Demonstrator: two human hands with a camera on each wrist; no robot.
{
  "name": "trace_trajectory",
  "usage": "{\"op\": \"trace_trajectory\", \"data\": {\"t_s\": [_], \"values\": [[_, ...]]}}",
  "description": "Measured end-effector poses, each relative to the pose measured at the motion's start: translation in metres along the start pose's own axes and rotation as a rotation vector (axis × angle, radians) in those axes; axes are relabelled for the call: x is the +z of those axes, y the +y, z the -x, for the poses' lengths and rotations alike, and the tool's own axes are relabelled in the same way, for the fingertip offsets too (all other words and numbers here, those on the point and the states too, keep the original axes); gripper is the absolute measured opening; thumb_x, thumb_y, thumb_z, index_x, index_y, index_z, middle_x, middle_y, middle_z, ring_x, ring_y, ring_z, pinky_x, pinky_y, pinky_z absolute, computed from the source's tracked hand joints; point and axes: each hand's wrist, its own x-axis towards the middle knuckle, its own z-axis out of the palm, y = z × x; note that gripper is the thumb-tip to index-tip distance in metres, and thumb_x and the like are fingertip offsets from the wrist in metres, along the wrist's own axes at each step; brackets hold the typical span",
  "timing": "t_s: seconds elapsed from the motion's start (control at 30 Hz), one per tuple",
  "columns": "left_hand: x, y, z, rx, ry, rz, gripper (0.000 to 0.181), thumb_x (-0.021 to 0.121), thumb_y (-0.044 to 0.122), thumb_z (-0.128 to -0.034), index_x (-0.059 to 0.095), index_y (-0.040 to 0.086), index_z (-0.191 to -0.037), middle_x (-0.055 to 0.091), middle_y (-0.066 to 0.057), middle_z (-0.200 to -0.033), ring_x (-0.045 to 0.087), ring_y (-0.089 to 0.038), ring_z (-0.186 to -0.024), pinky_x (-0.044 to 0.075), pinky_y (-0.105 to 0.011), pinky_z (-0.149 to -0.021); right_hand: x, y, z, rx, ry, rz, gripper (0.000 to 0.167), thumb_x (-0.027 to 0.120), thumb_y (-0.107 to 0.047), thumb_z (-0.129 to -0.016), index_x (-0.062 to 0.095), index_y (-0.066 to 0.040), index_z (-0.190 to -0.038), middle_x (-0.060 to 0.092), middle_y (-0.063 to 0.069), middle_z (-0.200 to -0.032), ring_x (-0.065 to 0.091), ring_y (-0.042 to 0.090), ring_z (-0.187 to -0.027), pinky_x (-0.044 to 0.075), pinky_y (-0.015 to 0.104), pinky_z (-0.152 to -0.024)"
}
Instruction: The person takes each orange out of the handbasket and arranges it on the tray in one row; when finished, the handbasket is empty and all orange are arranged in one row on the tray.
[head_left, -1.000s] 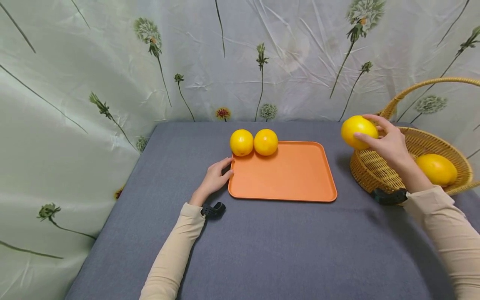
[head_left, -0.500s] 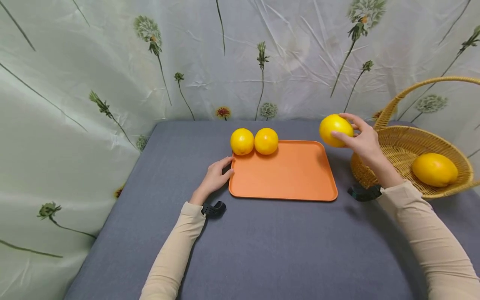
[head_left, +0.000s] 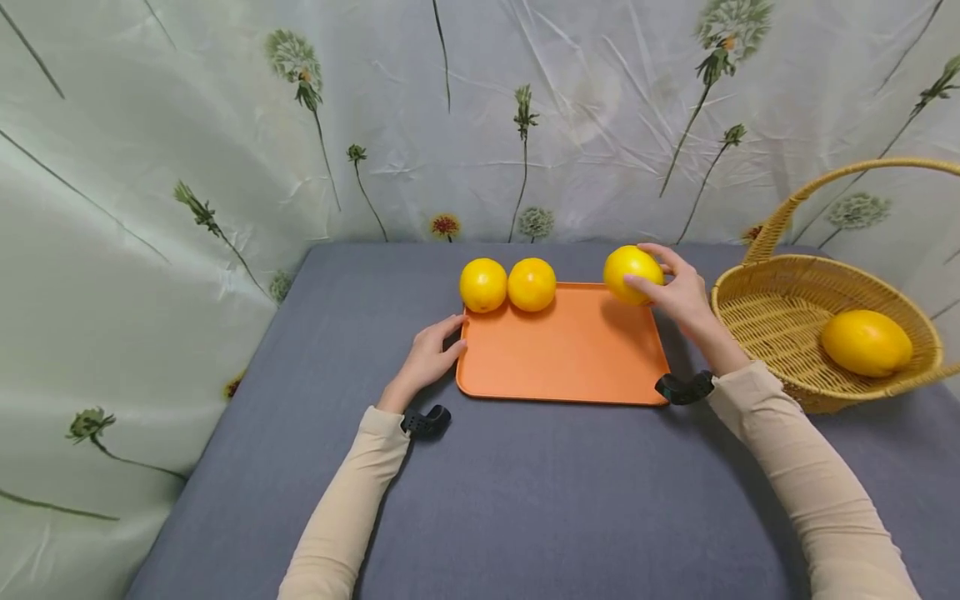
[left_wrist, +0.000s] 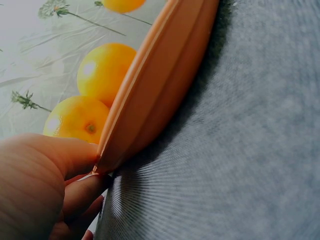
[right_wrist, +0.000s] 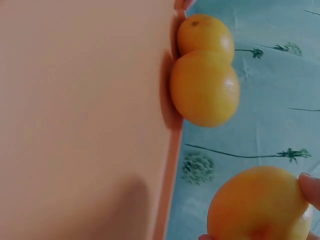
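Observation:
My right hand [head_left: 686, 302] holds an orange [head_left: 628, 273] between thumb and fingers, above the far right corner of an orange tray [head_left: 562, 354]. In the right wrist view the held orange [right_wrist: 257, 205] hangs off the tray surface, its shadow falling on the tray. Two more oranges, the left one [head_left: 483, 286] and the right one [head_left: 532, 285], sit side by side in the tray's far left corner. My left hand [head_left: 426, 358] pinches the tray's left rim; the left wrist view has the thumb [left_wrist: 75, 156] on the rim and the fingers curled beneath it.
A wicker basket [head_left: 780, 321] with a tall handle stands right of the tray. One oval yellow-orange fruit [head_left: 866, 342] lies in it. Grey cloth [head_left: 562, 492] covers the table, and a flower-printed curtain [head_left: 600, 125] hangs behind.
My right hand has carried the orange leftward from beside the basket to over the tray's far right corner. My left hand, the tray and the two oranges on it stay put.

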Motion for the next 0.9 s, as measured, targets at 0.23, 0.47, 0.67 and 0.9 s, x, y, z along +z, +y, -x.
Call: {"op": "trace_trajectory", "data": {"t_s": [0.23, 0.47, 0.67, 0.9], "values": [[0.001, -0.001, -0.002, 0.005, 0.0, -0.001, 0.048, 0.053, 0.017, -0.0927, 0.047, 0.001, -0.137, 0.049, -0.018, -0.14, 0.041, -0.032, -0.136, 0.03, -0.049, -0.114, 0.02, 0.006, -0.009, 0.029, -0.039, 0.047, 0.066, 0.062, -0.043, -0.086, 0.038, -0.021, -0.144, 0.042, 0.025, -0.14, 0.046, 0.043, -0.122, 0.055, 0.047, -0.083], [0.001, -0.002, -0.002, -0.003, 0.004, -0.005, 0.047, 0.053, 0.017, -0.0928, 0.047, 0.001, -0.137, 0.049, -0.017, -0.14, 0.041, -0.031, -0.136, 0.03, -0.048, -0.114, 0.039, 0.013, -0.022, 0.097, -0.059, 0.112, 0.069, 0.061, -0.048, -0.085, 0.037, -0.023, -0.145, 0.043, 0.024, -0.14, 0.043, 0.041, -0.124, 0.046, 0.052, -0.094], [0.001, -0.002, -0.002, 0.004, 0.002, 0.0, 0.047, 0.054, 0.017, -0.0929, 0.047, 0.001, -0.137, 0.049, -0.018, -0.141, 0.04, -0.032, -0.136, 0.031, -0.048, -0.113, 0.046, 0.014, -0.027, 0.113, -0.054, 0.118, 0.068, 0.061, -0.046, -0.086, 0.036, -0.023, -0.145, 0.045, 0.024, -0.138, 0.046, 0.04, -0.12, 0.052, 0.048, -0.089], [0.0, 0.0, -0.001, 0.0, 0.002, -0.007, 0.048, 0.055, 0.016, -0.0922, 0.046, 0.001, -0.137, 0.049, -0.017, -0.141, 0.04, -0.032, -0.136, 0.031, -0.048, -0.113, 0.043, 0.01, -0.023, 0.131, -0.185, 0.106, 0.068, 0.053, -0.042, -0.092, 0.024, -0.022, -0.15, 0.036, 0.028, -0.144, 0.039, 0.041, -0.13, 0.048, 0.051, -0.097]]}}
